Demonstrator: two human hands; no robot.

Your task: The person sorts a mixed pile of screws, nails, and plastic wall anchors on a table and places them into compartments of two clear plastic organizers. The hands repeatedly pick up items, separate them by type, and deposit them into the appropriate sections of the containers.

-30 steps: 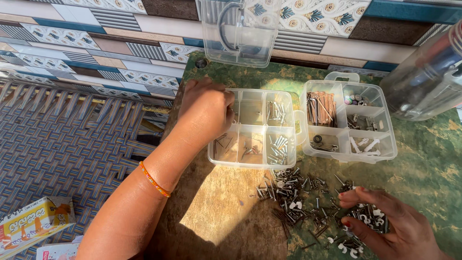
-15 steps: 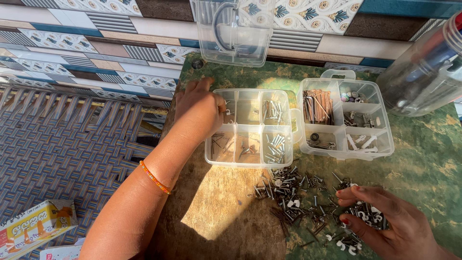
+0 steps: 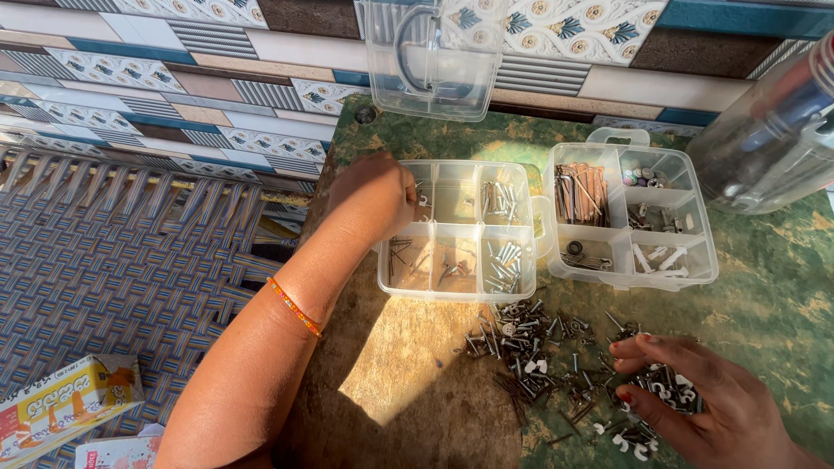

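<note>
Head view: clear six-compartment organizer box (image 3: pixel 458 230) holds sorted screws; left hand (image 3: pixel 373 195), curled, touches its corner compartment; right hand (image 3: pixel 708 404), fingers spread, rests on loose fasteners (image 3: pixel 539 343).

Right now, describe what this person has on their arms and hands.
Both arms are bare, with no sleeves or gloves in view. The left forearm wears a thin orange beaded bracelet just above the wrist of the left hand. The right hand has red-painted nails; no ring or watch shows on either hand.
</note>
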